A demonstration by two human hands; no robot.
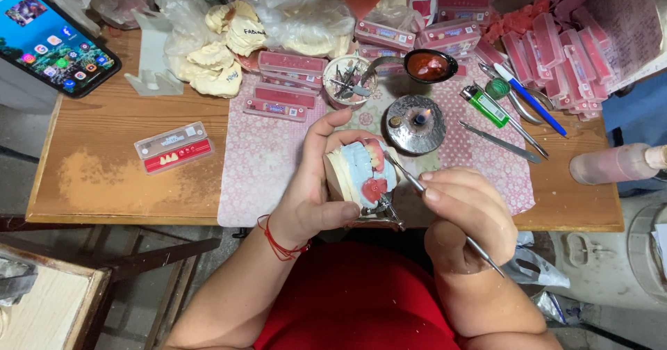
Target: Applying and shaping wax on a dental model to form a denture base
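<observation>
In the head view, a dental model [361, 175] (blue base, pink wax, white teeth) is gripped in the closed left hand [313, 190] at frame centre. A thin metal instrument [445, 214] is pinched by the right hand [465, 214], tip touching the model. A small burner [415, 124] stands at twelve o'clock of the model.

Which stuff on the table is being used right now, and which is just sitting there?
In use:
left hand holding the dental model
right hand holding the metal wax tool, its tip at the model
lit spirit burner

Lying about:
smartphone
green lighter
blue pen
plaster casts
pink tooth cards
</observation>
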